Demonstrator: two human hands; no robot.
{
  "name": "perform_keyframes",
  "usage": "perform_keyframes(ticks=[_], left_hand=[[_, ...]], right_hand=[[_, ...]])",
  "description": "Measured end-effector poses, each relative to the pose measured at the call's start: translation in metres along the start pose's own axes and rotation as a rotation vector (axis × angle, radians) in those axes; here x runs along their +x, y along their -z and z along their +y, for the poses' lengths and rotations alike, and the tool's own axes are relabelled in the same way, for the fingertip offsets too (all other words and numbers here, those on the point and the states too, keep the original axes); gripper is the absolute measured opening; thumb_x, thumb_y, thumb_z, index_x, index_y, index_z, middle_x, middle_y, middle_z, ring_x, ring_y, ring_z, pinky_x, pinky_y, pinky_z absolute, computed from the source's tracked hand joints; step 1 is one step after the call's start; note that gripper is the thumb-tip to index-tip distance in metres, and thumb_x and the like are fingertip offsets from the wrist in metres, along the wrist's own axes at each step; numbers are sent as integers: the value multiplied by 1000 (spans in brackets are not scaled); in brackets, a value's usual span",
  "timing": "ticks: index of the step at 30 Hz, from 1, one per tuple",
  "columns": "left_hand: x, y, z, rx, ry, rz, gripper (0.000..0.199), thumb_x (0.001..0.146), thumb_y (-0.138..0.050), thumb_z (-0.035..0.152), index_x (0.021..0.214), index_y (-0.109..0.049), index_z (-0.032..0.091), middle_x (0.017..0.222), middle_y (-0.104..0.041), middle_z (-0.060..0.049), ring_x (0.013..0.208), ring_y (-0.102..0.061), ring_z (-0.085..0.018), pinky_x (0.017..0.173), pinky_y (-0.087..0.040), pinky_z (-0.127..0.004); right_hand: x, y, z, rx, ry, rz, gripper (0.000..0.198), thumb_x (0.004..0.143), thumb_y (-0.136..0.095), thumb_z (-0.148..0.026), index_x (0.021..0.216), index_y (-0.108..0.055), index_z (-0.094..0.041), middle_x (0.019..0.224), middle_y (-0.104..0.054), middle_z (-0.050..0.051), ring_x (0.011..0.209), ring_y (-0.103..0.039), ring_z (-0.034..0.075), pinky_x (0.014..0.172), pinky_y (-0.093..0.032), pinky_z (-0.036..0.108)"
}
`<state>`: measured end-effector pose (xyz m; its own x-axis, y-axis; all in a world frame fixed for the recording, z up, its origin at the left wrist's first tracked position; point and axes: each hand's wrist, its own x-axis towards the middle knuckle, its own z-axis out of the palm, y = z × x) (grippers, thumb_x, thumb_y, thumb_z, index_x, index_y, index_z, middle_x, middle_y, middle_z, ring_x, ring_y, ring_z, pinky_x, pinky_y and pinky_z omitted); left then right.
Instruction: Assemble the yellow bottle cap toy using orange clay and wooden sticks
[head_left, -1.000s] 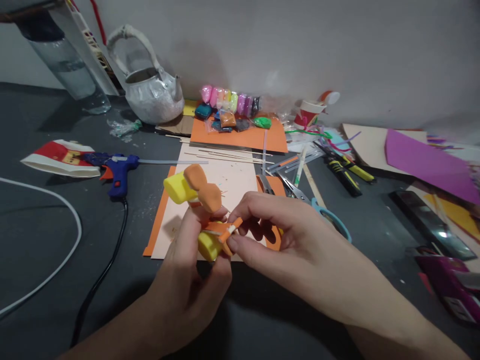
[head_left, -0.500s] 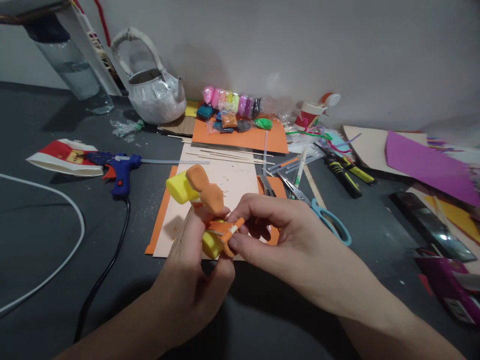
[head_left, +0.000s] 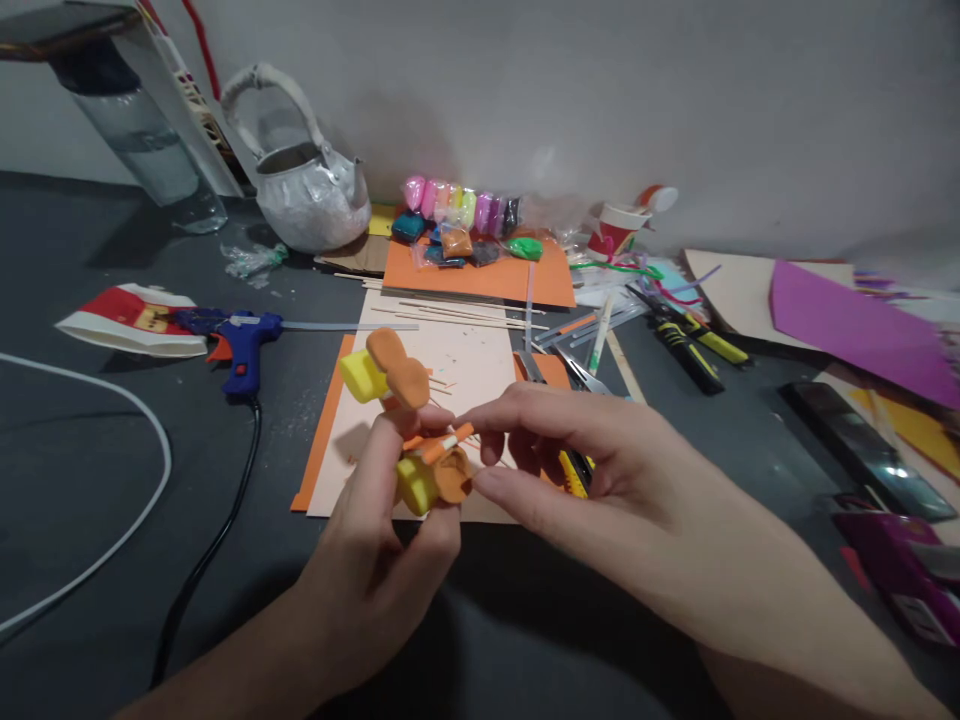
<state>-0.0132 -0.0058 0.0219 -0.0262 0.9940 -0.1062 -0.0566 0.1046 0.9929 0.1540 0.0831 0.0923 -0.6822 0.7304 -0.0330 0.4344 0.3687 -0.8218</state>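
My left hand [head_left: 397, 540] holds a small orange and yellow clay model [head_left: 420, 485] between its thumb and fingers. The model has two yellow blocks, one above the hand and one low beside the thumb, with rounded orange pieces pressed on them. Between them runs a flat orange strip with a white patch. To the right, my right hand [head_left: 585, 470] has its thumb and forefinger apart, their tips close to the strip and the lower orange piece. Whether these tips touch the model I cannot tell. Under both hands lies a pale sheet [head_left: 472, 350] over orange card.
A blue glue gun [head_left: 251, 350] rests on a paper cup [head_left: 120, 320] at left, its cord trailing forward. Behind stand a kettle [head_left: 311, 200] and clay packets [head_left: 457, 205]. Scissors [head_left: 589, 378], pliers [head_left: 686, 345], thin sticks [head_left: 465, 312] and purple card [head_left: 855, 325] lie around.
My right thumb and forefinger have parted from the orange piece they pinched. The model has tilted a little, so the lower orange piece shows more fully.
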Motion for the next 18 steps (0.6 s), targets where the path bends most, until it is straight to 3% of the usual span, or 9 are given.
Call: perform_keyframes(ticks=[5,7,11,14,18], left_hand=[[1,2,1,-139,124,-58,36,100,-59,29,134,-46,34,109,-58,-2,99,-57,-19,85,-50,-30],[2,2,2,-164,119,-100,35,101,-58,31,133,-47,35,113,-57,-1,104,-56,-19,87,-48,-29],[3,2,4,-121,94,-200,28,104,-52,27,130,-48,34,119,-56,-1,107,-53,-19,93,-44,-31],[2,2,3,-70,94,-226,24,104,-50,27,127,-46,34,109,-55,0,93,-51,-18,83,-45,-31],[0,1,-2,6,44,-233,18,106,-47,28,123,-47,35,103,-54,1,89,-49,-18,78,-45,-31]], right_hand=[[-5,6,2,-175,146,231,5,98,-67,-26,95,-71,-26,82,-70,-6,72,-60,10,62,-45,25],[-6,5,3,-292,242,294,6,98,-67,-28,99,-68,-22,86,-70,-2,75,-61,12,66,-47,28],[-6,2,3,-521,402,218,10,99,-65,-28,103,-66,-18,111,-70,6,99,-63,19,82,-50,34],[-5,1,4,-640,442,162,8,101,-59,-22,102,-67,-18,116,-69,9,100,-59,23,83,-48,38],[-5,2,6,-687,459,117,11,101,-57,-18,105,-67,-16,116,-68,10,98,-56,23,83,-46,38]])
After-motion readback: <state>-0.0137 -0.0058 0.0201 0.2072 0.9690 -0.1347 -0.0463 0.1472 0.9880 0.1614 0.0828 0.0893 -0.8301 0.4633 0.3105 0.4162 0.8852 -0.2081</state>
